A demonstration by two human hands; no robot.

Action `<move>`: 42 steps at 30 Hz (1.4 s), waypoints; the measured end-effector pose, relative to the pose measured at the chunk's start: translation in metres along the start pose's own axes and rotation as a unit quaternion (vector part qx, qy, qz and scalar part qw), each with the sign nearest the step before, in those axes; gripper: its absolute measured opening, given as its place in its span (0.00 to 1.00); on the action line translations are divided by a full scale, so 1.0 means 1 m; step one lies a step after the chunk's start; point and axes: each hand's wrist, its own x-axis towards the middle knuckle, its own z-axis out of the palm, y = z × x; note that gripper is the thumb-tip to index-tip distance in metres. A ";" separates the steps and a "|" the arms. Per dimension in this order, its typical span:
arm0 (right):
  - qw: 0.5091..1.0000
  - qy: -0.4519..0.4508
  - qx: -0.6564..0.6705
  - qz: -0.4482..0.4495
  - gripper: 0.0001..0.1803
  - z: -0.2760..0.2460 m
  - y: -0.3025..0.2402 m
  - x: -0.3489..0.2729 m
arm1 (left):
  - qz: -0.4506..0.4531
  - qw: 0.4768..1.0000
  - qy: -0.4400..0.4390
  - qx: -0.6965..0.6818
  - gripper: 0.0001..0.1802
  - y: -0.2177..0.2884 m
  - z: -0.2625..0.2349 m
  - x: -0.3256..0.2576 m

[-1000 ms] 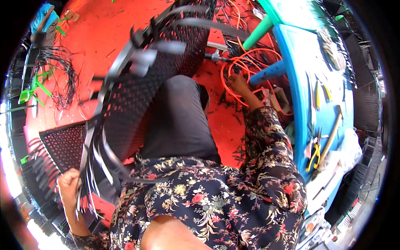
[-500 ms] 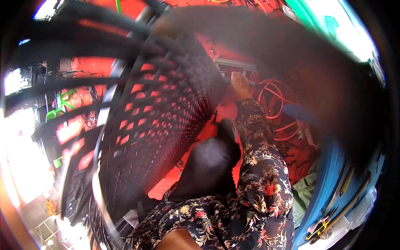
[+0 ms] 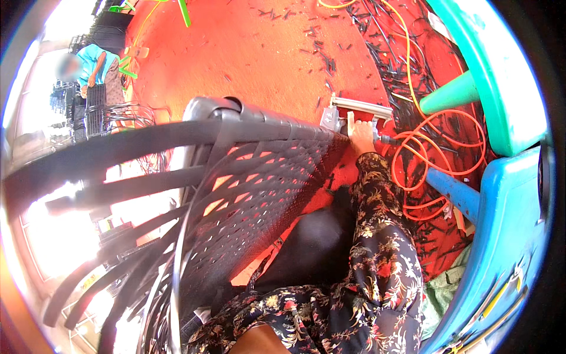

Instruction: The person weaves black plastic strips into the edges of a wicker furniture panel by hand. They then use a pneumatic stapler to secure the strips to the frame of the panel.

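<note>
Evidently my right grip is wrapped firmly around the dense-looking air stapler, left of the blue worktop, my left grip unseen, while farther left the woven panel should prove light, springy, best held by its stiffer rail.

1. My feed shows a black woven panel, red showing through its lattice.
2. Beyond the panel, I get red floor.
3. Right of the panel: silver tool, orange hose, green tabletop, blue tabletop.
4. Right of its near part: black sleeve, red-and-cream floral.
</note>
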 end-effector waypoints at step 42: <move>0.849 -0.072 0.462 -0.246 0.23 -0.597 -0.156 -0.212 | 0.425 0.875 -0.133 -0.191 0.15 0.096 0.125 0.119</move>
